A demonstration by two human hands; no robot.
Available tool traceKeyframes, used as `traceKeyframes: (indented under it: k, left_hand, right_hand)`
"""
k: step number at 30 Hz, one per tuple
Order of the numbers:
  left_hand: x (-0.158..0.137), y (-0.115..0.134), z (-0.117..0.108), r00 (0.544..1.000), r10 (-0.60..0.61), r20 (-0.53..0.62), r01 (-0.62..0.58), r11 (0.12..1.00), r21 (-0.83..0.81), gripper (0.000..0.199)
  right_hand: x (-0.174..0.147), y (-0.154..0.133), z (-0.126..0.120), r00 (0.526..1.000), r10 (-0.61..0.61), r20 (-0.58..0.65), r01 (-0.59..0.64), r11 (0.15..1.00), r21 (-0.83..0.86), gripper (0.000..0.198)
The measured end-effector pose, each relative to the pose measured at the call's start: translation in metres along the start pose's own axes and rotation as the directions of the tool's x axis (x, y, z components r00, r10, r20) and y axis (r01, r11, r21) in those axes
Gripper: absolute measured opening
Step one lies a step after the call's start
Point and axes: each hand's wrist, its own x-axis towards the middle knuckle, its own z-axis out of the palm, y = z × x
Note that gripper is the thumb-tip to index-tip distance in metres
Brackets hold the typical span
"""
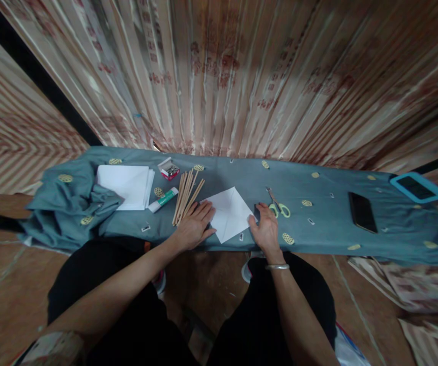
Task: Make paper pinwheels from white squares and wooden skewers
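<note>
A square sheet of white paper (231,213) with crease lines lies cornerwise on the cloth in front of me. My left hand (195,227) rests flat at its left corner, fingers outstretched. At the right corner, my right hand (265,229) touches the paper with the thumb apart from its slightly bent fingers. Scissors with pale green handles (279,209) lie just beyond my right hand. Several thin wooden sticks (185,195) are bunched beside my left hand, some near its fingertips. A green and white glue stick (164,200) sits left of the sticks.
A stack of white paper (125,183) lies at the left, partly under bunched blue-green cloth (66,203). Behind the glue stick is a small open box (169,169) of metal pieces. A black phone (362,212) and a blue-framed device (417,187) lie right. A curtain (219,76) hangs behind.
</note>
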Motion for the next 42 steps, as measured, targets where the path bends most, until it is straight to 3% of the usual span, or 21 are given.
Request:
traceKeyframes:
  k: [12,42]
  left_hand:
    - [-0.006,-0.004,-0.009,1.0,-0.003,-0.015,0.004,0.996,0.084,0.057]
    - [-0.007,-0.002,-0.005,1.0,-0.017,0.008,0.016,0.999,0.052,0.06]
  right_hand:
    - [-0.004,0.008,-0.004,0.999,-0.037,-0.016,0.036,0.999,-0.022,0.04]
    - [-0.008,0.011,0.0,0.996,-0.089,-0.002,0.089,0.993,-0.084,0.04]
